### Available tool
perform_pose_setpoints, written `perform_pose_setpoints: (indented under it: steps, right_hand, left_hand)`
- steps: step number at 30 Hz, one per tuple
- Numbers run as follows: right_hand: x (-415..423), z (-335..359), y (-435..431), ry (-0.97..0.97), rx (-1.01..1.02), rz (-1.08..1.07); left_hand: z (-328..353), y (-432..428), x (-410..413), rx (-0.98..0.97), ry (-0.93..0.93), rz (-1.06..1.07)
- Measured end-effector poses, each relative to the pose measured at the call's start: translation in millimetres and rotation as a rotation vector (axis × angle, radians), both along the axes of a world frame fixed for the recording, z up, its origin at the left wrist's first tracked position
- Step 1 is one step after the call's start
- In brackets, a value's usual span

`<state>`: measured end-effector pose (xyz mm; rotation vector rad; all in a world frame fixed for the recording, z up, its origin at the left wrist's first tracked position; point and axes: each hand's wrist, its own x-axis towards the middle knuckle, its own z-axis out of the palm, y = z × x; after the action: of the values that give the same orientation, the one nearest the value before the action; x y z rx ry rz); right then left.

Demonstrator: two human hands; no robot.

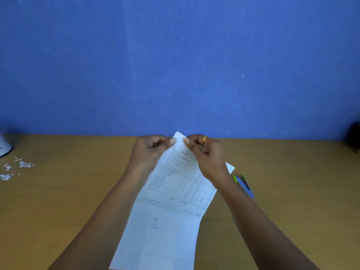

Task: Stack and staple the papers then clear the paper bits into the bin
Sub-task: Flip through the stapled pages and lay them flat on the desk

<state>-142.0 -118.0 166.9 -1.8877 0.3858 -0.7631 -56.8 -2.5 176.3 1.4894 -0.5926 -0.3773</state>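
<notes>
Creased printed papers [171,211], top edge pinched in each grip — left hand [150,151], right hand [206,154] — wooden desk [78,191]

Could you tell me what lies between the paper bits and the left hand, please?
Nothing: in the head view, only bare table separates the paper bits from the left hand, which pinches the papers.

The left forearm [101,217] and right forearm [259,217] are both bare. They reach forward from the lower corners and draw in toward the middle. The left hand [150,151] and right hand [207,156] are raised close together, thumbs almost meeting. Each hand has its fingers [153,143] curled, and its thumb tip pinches the top edge of the papers [171,191]. The right hand wears a gold ring [204,139]. Both wrists bend slightly inward.
</notes>
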Motion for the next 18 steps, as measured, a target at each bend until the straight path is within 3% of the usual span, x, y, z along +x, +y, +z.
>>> perform_pose_setpoints:
  steps: [18]
  right_hand:
    - [-9.8,5.6,4.8,0.005,0.04,-0.033]
  left_hand:
    - [9.2,-2.7,-11.7,0.074,-0.141,0.045]
